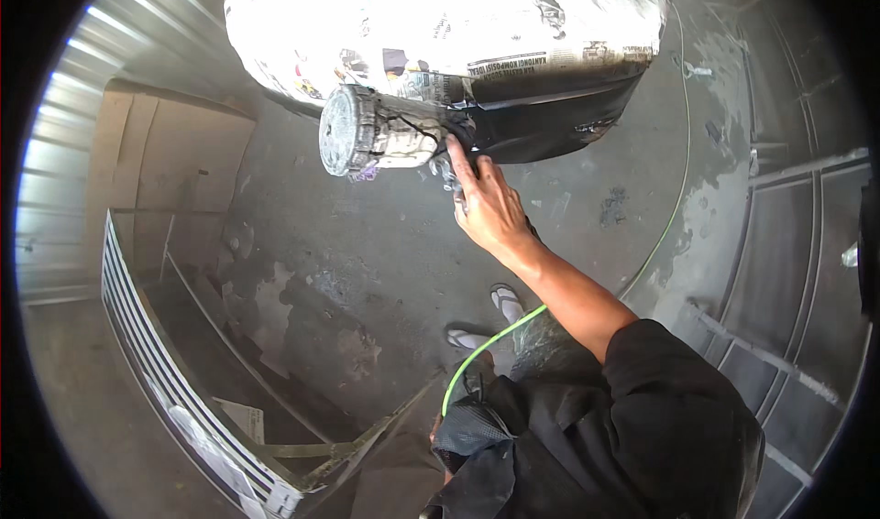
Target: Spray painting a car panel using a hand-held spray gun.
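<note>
My right hand (491, 206) grips a spray gun (459, 127) at the top middle, its forefinger stretched along the gun's body. The gun's cup (409, 137) points left, with a ribbed, paint-coated lid (342, 131). Just beyond the gun is a large rounded body covered in newspaper and plastic film (385, 10), with a glossy black lower part (557, 120) left bare; whether the gun touches it I cannot tell. Of my left hand (436, 428) only a sliver shows at my waist, beside a bright green hose (489, 342); dark cloth hides the rest.
The hose runs on across the stained concrete floor (330, 244) to the right. At left stand a white slatted panel (172, 381) and a cardboard sheet (158, 155) before corrugated metal (55, 196). Metal frame bars (770, 361) line the right side. My sandalled feet (505, 302) are below.
</note>
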{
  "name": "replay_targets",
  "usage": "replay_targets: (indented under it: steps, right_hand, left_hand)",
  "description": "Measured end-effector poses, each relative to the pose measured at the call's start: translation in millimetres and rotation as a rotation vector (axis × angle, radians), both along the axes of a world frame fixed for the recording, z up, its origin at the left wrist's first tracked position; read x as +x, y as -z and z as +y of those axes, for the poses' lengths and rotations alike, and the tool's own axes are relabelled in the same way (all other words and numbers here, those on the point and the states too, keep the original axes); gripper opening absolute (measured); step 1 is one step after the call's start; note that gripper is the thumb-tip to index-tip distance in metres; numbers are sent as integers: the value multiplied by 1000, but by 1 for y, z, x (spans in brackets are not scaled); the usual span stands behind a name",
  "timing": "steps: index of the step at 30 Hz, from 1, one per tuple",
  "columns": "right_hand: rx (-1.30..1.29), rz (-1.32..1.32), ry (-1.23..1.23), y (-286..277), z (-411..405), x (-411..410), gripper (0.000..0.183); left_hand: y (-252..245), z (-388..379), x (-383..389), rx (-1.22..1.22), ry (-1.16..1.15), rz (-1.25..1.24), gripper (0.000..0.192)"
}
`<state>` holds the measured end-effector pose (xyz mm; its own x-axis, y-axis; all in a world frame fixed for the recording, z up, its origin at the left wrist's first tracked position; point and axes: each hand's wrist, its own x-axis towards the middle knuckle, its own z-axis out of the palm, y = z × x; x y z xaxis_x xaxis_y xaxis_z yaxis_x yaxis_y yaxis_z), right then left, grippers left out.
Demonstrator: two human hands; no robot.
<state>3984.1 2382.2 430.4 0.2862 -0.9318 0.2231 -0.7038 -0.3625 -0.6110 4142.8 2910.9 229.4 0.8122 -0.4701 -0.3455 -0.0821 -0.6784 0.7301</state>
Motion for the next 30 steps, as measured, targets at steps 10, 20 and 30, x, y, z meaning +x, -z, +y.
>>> replay_targets:
  steps: [10,20,30]
  right_hand:
    - [276,21,236,72,14,32,85]
    - [214,-650,569,179,20,32,68]
    - [267,-868,489,233,-14,102,62]
  left_hand:
    - [-11,-3,80,154,-93,-139,31]
    - [34,60,122,306,-158,-285,35]
    - [44,62,136,344,-238,209,39]
